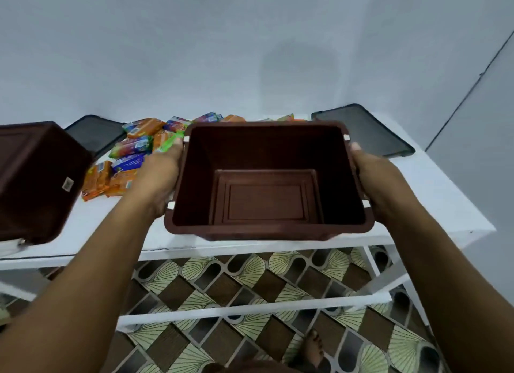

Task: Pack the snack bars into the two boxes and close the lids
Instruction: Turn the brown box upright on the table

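Clamped on the two short sides of the open brown box [267, 229]: left grip [160, 177] and right grip [381, 183], one on each wall, thumbs up by the rim. Held open side up over the near edge of the white bench [434, 194], bare bottom showing. Behind and left of the box, a loose heap of snack bars [133, 155] in orange, blue and green wrappers. Farther left, a second brown box [36, 177], tipped, base showing. Flat on the bench, a dark left lid [96, 134] behind-left of the box and a dark right lid [364, 130] behind-right.
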